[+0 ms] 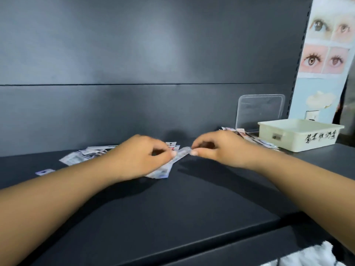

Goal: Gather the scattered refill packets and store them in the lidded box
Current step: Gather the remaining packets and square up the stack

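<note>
While both hands pinch one packet (181, 154) mid-shelf, the left hand (142, 156) also holds a small stack (160, 172) and the right hand (215, 146) grips its far end. Slide it flat onto the stack. More packets (86, 153) lie by the back edge, and the open box (299, 134) waits in the right back corner, with bare shelf (172, 208) to reach it.

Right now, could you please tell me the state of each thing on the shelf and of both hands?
Box: open, upright, at the shelf's right end.
Lid: off, leaning upright on the back wall behind the box.
Packets: loose, scattered across the shelf.
Stack of packets: gathered under the left hand.
Left hand: pinching the stack.
Right hand: pinching a packet.
</note>
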A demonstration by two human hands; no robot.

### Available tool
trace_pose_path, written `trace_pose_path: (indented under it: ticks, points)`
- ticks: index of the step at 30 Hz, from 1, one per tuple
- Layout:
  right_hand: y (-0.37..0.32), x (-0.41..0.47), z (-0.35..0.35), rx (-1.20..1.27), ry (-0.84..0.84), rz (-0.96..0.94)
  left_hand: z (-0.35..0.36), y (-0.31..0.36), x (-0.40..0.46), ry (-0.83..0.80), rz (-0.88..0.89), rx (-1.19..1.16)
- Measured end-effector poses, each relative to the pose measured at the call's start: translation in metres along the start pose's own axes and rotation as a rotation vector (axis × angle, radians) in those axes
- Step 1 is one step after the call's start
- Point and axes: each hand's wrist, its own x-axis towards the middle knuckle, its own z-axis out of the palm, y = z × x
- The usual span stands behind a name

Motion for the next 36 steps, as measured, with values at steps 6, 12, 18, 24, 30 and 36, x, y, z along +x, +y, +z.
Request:
trace_pose_path:
  ticks: [6,12,18,24,30,36]
  points:
    - [-0.069,0.033,0.048,0.133,-0.154,0.147,-0.052,-0.092,-0.082,-0.091,0.269,0.400]
    - [-0.128,0.064,0.084,0.034,-0.283,0.325,-0.075,-0.159,-0.117,-0.217,0.185,0.395]
    - [-0.175,0.105,0.107,0.066,-0.415,0.394,-0.091,-0.174,-0.121,-0.279,0.026,0.206]
    - [-0.184,0.112,0.135,0.005,-0.400,0.224,-0.107,-0.190,-0.125,-0.245,-0.136,0.132]
    - [-0.186,0.115,0.120,-0.025,-0.344,0.259,-0.112,-0.205,-0.125,-0.185,-0.289,0.044]
    - [-0.177,0.110,0.108,0.266,-0.291,0.357,-0.105,-0.192,-0.124,-0.093,-0.337,-0.127]
